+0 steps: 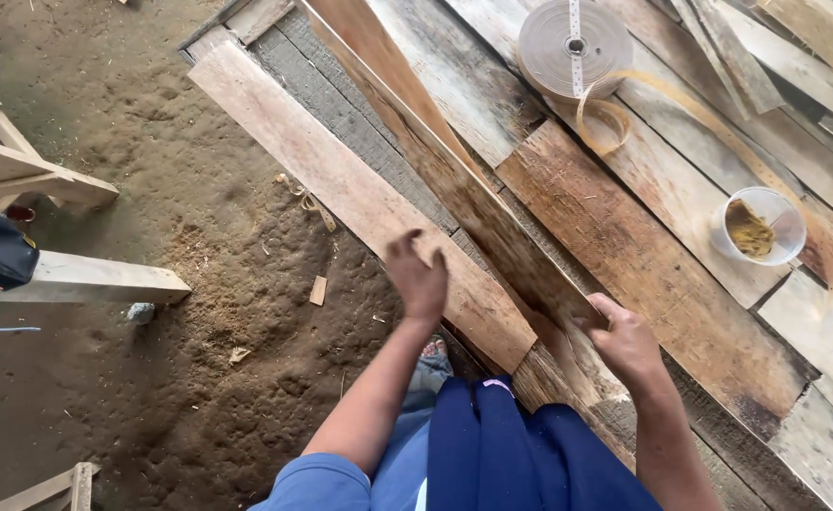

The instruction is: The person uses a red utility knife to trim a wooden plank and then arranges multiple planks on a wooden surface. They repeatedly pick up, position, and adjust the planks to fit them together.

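A rough workbench (681,312) of weathered planks fills the right half of the frame, running from upper centre down to the lower right corner. To its left lies a floor (199,378) of packed dirt and sawdust, with pale timber offcuts (76,279) at the left edge and a small wood chip (318,290) near the middle.

On the bench a long dark board (454,180) stands tilted on its edge, stretching from the top centre of the frame down to the lower middle. Just left of it a wider pale plank (341,180) lies flat along the bench edge.

The right hand (624,336) grips the near end of the dark board, fingers closed round its lower edge. The left hand (418,274) hangs loosely open above the pale plank, fingers curled and slightly blurred, holding nothing; whether it touches the wood I cannot tell.

Judging from this, the board is being positioned or turned over, steadied by one hand only. A second grip further up its length would give control before it is laid flat or shifted.

At upper centre a roll of tan edge banding (572,47) rests on the bench, its loose tail curling to the right. A clear plastic cup (759,225) with yellowish contents stands at the right.
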